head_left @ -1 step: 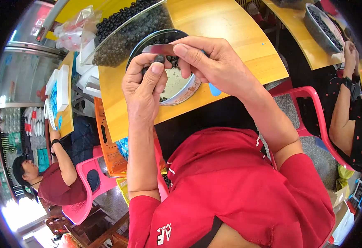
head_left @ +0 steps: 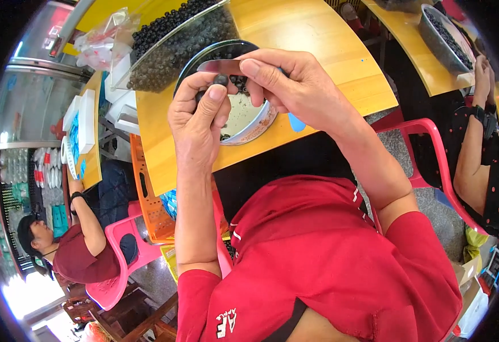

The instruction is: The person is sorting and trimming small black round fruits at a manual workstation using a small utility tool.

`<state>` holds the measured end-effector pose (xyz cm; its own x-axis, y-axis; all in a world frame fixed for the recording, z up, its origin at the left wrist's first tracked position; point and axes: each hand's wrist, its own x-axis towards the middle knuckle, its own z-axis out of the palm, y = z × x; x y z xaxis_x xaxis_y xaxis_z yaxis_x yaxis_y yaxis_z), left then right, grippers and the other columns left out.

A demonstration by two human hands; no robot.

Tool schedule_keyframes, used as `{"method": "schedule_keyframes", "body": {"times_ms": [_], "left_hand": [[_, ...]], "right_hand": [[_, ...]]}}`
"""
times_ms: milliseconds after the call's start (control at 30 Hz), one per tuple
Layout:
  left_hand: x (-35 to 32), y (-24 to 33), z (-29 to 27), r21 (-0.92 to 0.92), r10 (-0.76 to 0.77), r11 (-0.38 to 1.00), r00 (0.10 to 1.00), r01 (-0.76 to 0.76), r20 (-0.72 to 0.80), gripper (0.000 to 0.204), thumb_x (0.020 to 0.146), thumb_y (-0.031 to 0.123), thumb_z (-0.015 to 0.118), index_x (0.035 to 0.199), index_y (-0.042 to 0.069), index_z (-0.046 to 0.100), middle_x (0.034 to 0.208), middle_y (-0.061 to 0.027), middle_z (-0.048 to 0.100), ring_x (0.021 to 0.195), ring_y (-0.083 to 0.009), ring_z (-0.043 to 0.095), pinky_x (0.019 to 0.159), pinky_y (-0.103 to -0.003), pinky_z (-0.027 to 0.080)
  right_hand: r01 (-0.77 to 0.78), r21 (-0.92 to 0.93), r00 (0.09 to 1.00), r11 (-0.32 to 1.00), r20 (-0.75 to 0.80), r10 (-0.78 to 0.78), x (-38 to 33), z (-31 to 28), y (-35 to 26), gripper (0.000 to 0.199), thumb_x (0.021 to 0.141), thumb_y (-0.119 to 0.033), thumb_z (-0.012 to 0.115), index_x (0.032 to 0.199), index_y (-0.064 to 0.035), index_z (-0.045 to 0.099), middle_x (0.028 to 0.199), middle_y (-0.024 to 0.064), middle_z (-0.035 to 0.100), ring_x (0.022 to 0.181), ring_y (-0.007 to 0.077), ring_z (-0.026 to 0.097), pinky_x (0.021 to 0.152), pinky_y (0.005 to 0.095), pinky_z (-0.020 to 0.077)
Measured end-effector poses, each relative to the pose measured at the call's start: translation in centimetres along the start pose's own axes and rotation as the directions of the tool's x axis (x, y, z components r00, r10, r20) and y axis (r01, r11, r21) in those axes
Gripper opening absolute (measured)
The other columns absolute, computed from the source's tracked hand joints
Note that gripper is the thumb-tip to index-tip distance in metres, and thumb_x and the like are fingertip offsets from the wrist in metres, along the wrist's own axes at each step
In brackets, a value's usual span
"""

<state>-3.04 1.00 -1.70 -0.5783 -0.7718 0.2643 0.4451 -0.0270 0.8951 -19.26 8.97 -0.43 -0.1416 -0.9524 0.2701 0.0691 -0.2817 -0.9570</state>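
Between the thumb and fingers of my left hand (head_left: 201,111) is a small dark round ball (head_left: 220,80); another dark ball shows partly behind the thumb. My right hand (head_left: 286,82) is closed on a small knife, its blade (head_left: 218,66) pointing left, just above the ball. A bit of blue shows behind the right fingers. Beneath both hands stands a round bowl (head_left: 252,132) with a patterned outer wall. Dark balls and small dark bits lie on its pale bottom, partly hidden by my hands.
A clear bin (head_left: 172,71) heaped with dark balls stands back left on the wooden table (head_left: 312,34). A blue object (head_left: 296,122) lies at the table's near edge. An orange crate (head_left: 147,196) is at left. People sit at both sides; a metal basin (head_left: 432,28) stands far right.
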Motion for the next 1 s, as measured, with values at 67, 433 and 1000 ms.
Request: {"method": "schedule_keyframes", "body": {"times_ms": [67, 433, 1000], "left_hand": [[0.4, 0.1, -0.1, 0.012, -0.004, 1.000, 0.999, 0.003, 0.035, 0.017, 0.092, 0.010, 0.059, 0.107, 0.000, 0.058, 0.090, -0.0101, 0.064, 0.056, -0.0058, 0.043, 0.047, -0.017, 0.030], [4.8, -0.9, -3.3, 0.521, -0.349, 0.810, 0.935, 0.269, 0.059, 0.019, 0.089, 0.016, 0.060, 0.098, -0.001, 0.063, 0.074, -0.0042, 0.061, 0.058, -0.0094, 0.050, 0.050, -0.022, 0.037], [4.3, -1.2, -0.8, 0.977, -0.369, 0.078, 0.905, -0.197, 0.212, 0.019, 0.082, 0.019, 0.063, 0.098, 0.009, 0.063, 0.078, -0.0171, 0.066, 0.080, -0.0356, 0.064, 0.070, -0.044, 0.049]], "right_hand": [[-0.041, 0.028, 0.999, 0.999, -0.002, 0.041, -0.1, -0.3, -0.2, 0.030, 0.099, -0.025, 0.051, 0.113, -0.0025, 0.065, 0.068, -0.0017, 0.056, 0.050, 0.0004, 0.039, 0.044, 0.0165, 0.0289], [0.023, 0.184, 0.985, 0.983, -0.171, 0.009, 0.3, -1.4, -0.6, 0.029, 0.099, -0.022, 0.052, 0.114, -0.0005, 0.063, 0.071, -0.0002, 0.059, 0.047, -0.0002, 0.036, 0.042, 0.0171, 0.0251], [-0.005, 0.160, 0.982, 0.987, -0.183, 0.035, 0.6, -2.1, 0.2, 0.026, 0.098, -0.021, 0.053, 0.110, -0.0013, 0.064, 0.071, 0.0008, 0.060, 0.048, 0.0004, 0.035, 0.042, 0.0174, 0.0251]]}}
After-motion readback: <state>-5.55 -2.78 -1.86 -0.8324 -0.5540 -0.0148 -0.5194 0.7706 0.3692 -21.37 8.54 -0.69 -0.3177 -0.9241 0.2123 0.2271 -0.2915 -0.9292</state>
